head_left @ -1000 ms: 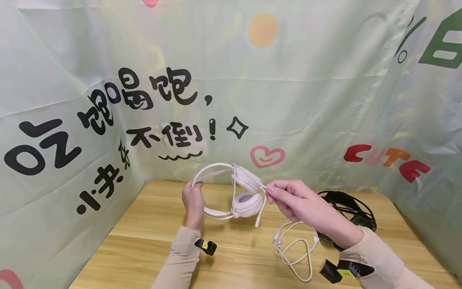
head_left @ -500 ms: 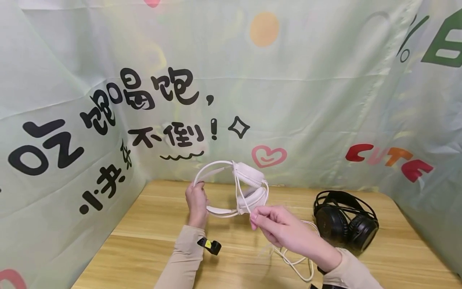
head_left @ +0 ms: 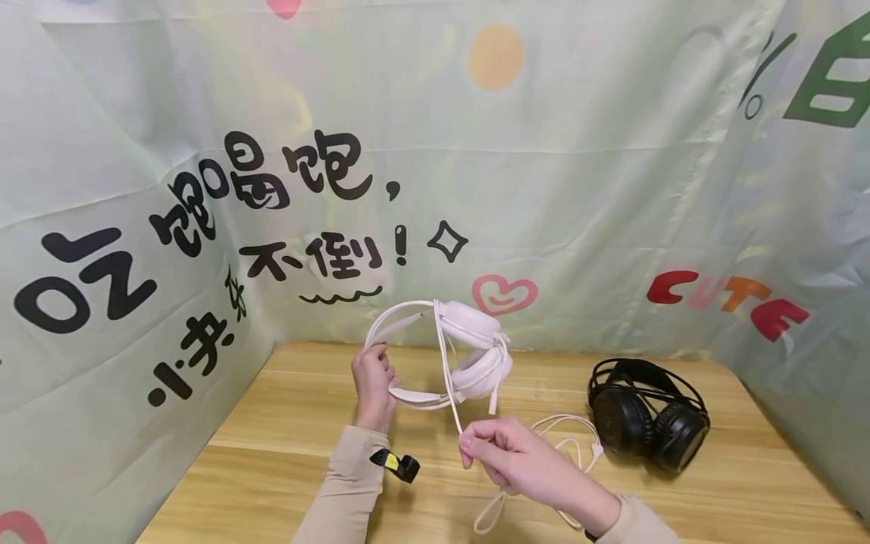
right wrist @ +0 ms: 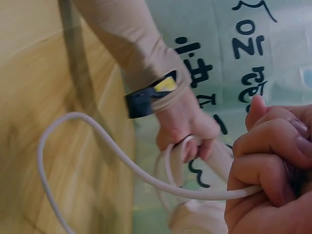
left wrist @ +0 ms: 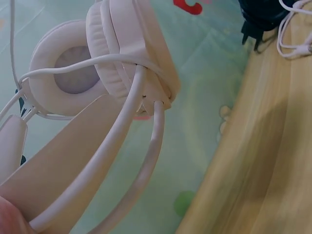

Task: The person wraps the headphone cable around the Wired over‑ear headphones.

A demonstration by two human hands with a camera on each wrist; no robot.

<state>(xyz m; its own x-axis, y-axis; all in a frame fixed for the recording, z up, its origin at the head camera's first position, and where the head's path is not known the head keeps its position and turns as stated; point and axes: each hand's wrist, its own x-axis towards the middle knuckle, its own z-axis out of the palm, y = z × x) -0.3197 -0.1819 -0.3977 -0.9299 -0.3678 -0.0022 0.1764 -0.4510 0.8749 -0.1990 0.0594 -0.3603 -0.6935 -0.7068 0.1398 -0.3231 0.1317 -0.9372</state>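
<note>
White headphones [head_left: 469, 351] hang above the wooden table [head_left: 285, 461]. My left hand [head_left: 372, 381] grips their headband [left wrist: 122, 156] at its left end. The ear cups [left wrist: 122, 44] are pressed together, with the white cable [head_left: 445, 363] wound round them. My right hand [head_left: 499, 452] pinches that cable [right wrist: 146, 178] below the cups and holds it taut. The rest of the cable [head_left: 571, 446] lies in loose loops on the table to the right of my right hand.
Black headphones [head_left: 649, 415] lie on the table at the right, close to the backdrop. A pale green printed cloth [head_left: 476, 189] walls the table on the left, back and right. A black band [head_left: 397, 463] with a yellow tag sits on my left wrist.
My right hand has dropped from beside the ear cups to below them, drawing the cable down and round the cups. It no longer hides the black headphones. The left hand has held still.
</note>
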